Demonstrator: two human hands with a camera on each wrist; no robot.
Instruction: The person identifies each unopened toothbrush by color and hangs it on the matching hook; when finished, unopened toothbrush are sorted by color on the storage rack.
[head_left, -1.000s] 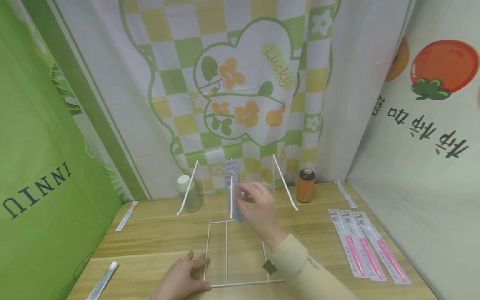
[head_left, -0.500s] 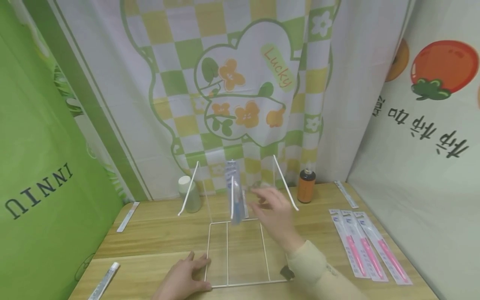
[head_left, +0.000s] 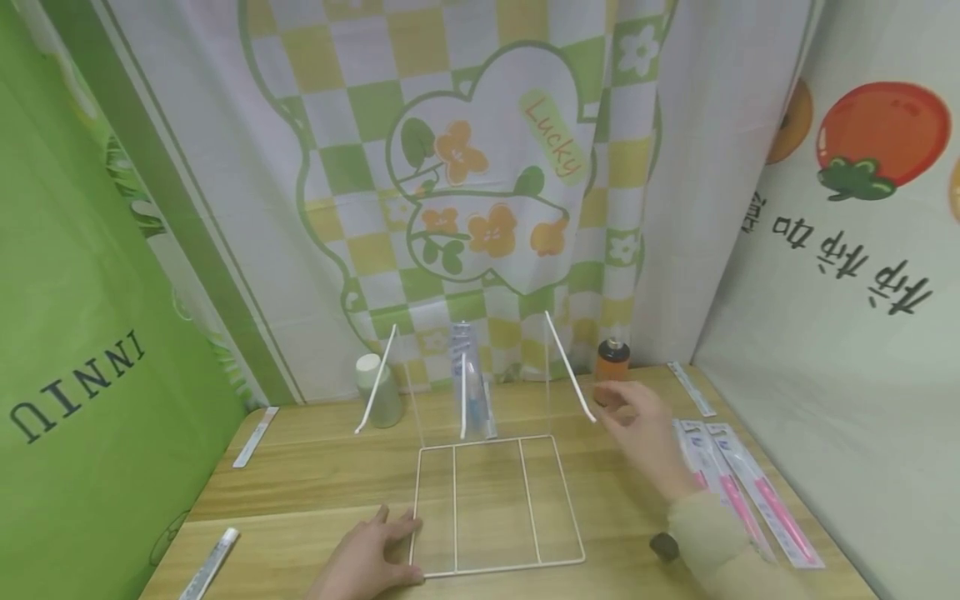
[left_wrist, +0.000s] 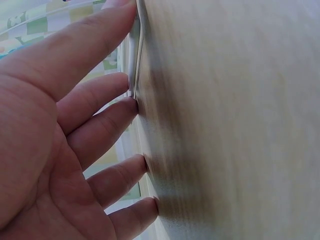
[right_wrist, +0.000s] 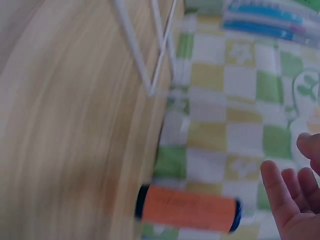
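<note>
A white wire rack (head_left: pixel 504 568) stands on the table with hooks sticking up toward me. Blue packaged toothbrushes (head_left: pixel 474 400) hang at its middle hook, and show in the right wrist view too. My left hand (head_left: pixel 366 557) rests at the rack's front left corner, fingertips on the tabletop beside the wire; the left wrist view shows the fingers (left_wrist: pixel 102 130) spread. My right hand (head_left: pixel 648 437) is in the air right of the rack, holding nothing, its fingers loosely bent. It covers part of several pink packaged toothbrushes (head_left: pixel 765 500) lying on the table.
An orange bottle (head_left: pixel 612 360) with a dark top stands behind the right hand. A pale green bottle (head_left: pixel 384 404) with a white cap is behind the left hook. Slim packets lie near the left edge (head_left: pixel 255 437), front left (head_left: pixel 210 565) and back right (head_left: pixel 692 388).
My right hand has let go of the blue toothbrush pack at the middle hook and moved right, toward the pink toothbrushes. The left hand has stayed at the rack's corner.
</note>
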